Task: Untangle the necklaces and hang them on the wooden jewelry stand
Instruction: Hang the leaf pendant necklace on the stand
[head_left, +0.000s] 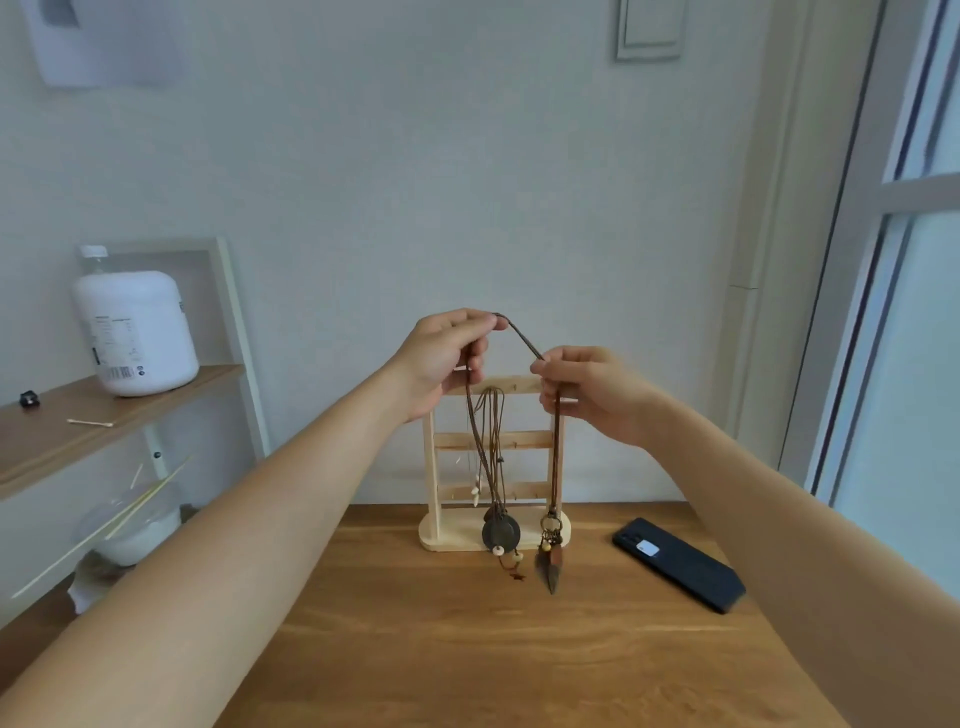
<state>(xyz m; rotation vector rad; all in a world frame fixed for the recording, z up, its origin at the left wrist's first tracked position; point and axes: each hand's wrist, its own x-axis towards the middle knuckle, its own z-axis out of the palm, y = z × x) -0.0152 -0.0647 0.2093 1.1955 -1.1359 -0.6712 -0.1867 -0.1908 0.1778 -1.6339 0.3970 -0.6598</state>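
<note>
Both hands are holding a brown cord necklace (521, 336) up above the wooden table (467, 654), in front of the wooden jewelry stand (430, 467).

- Left hand (447, 358): pinching the cord between thumb and forefinger, at the higher end.
- Right hand (592, 395): gripping the cord with curled fingers, lower and to the right.
- The cord is sloping down between the two hands.
- Below the left hand, strands are dropping to a dark round disc pendant (501, 532).
- Below the right hand, one strand is hanging to a ring of charms with a pointed leaf pendant (550, 569).
- Cannot tell whether this is one necklace or two.
- Both pendants are dangling just before the stand's base; contact with the tabletop is not discernible.
- Thin cords (493, 415) are hanging from the stand's top bar.
- A black phone (680, 564) is lying on the table to the right.
</note>
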